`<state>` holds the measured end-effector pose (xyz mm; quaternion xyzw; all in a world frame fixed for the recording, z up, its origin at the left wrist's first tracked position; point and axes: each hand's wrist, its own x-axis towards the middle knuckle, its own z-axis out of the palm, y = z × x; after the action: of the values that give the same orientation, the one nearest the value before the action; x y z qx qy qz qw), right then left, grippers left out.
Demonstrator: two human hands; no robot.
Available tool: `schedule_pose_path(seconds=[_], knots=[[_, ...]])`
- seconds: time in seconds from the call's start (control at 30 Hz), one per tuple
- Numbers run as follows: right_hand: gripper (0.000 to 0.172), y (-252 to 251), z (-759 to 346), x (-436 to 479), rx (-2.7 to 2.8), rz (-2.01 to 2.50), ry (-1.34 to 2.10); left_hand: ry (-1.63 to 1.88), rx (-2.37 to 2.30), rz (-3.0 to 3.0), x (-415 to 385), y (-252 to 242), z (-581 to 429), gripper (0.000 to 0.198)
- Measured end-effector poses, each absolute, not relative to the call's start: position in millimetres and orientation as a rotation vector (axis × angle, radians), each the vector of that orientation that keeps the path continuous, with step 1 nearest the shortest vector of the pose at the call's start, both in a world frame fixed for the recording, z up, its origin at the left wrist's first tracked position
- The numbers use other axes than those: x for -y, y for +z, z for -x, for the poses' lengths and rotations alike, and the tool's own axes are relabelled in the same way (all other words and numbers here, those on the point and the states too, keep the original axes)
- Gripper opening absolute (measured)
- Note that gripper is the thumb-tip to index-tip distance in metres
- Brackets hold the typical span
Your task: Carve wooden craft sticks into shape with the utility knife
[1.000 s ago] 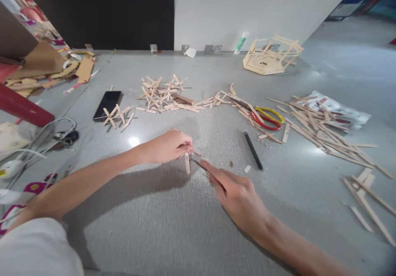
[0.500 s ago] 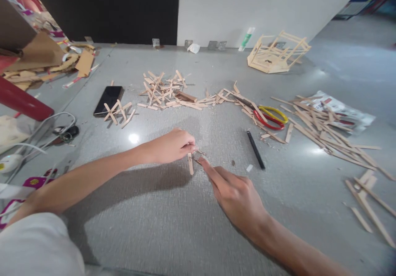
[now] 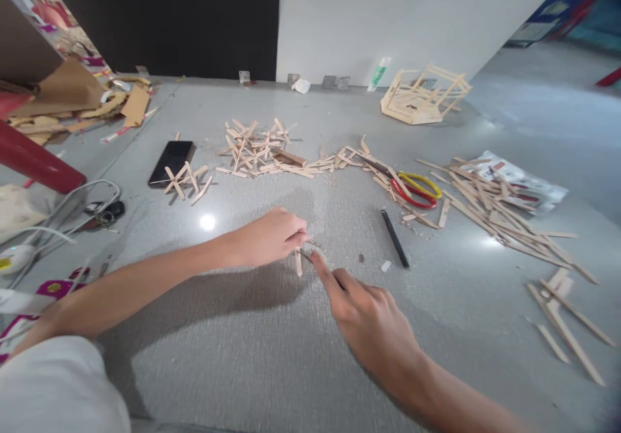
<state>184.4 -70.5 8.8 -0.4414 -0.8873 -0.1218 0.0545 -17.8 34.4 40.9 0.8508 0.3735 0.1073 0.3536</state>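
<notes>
1. Left hand [image 3: 269, 235]: fingertips pinched shut on the top of the short stick [image 3: 297, 262], which stands on the grey surface [image 3: 272, 355] mid-frame.
2. Right hand [image 3: 373, 321]: forefinger out, tip just beside the stick; other fingers curled, grip unreadable.
3. Small metallic bit [image 3: 310, 246] between the hands: too blurred to identify.

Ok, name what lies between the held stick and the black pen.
Head view: a finger of the right hand beside the stick, then a dark crumb and a white scrap before the pen.
</notes>
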Motion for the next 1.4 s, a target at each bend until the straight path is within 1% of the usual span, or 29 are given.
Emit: schedule_pose_path(seconds=[0.17,0.27,0.43,0.57,0.67,0.87,1.0,1.13,1.3,1.4], knots=[[0.070,13.7,-181.6,71.9,2.687,1.311,-0.417,0.278,-0.982,-2.198,-30.3,44.1,16.2,0.040],[0.070,13.8,-181.6,72.3,2.718,1.333,-0.365,0.262,-0.993,-2.190,-29.2,44.0,15.6,0.038],[0.073,12.6,-182.5,71.2,2.780,1.413,-0.177,0.230,-1.003,-2.205,-27.8,46.4,14.0,0.039],[0.072,9.2,-184.9,70.1,2.733,1.508,0.088,0.222,-1.006,-2.202,-26.6,47.2,13.1,0.039],[0.065,5.0,-187.2,69.5,2.579,1.535,0.288,0.212,-0.999,-2.170,-26.4,45.2,13.4,0.038],[0.041,5.2,-186.5,63.8,2.242,1.450,0.709,0.207,-0.973,-2.146,-25.2,44.7,14.5,0.037],[0.038,9.5,-184.1,59.8,2.106,1.415,0.901,0.231,-0.963,-2.165,-23.9,45.8,13.5,0.038],[0.036,12.9,-183.2,57.4,2.052,1.406,0.943,0.237,-0.972,-2.193,-23.4,43.8,12.5,0.038],[0.041,18.3,-184.2,53.8,2.049,1.422,0.974,0.234,-0.972,-2.202,-22.9,42.9,12.9,0.037],[0.038,17.1,-186.3,56.6,2.157,1.412,0.829,0.226,-0.951,-2.210,-22.3,46.2,14.0,0.038]])
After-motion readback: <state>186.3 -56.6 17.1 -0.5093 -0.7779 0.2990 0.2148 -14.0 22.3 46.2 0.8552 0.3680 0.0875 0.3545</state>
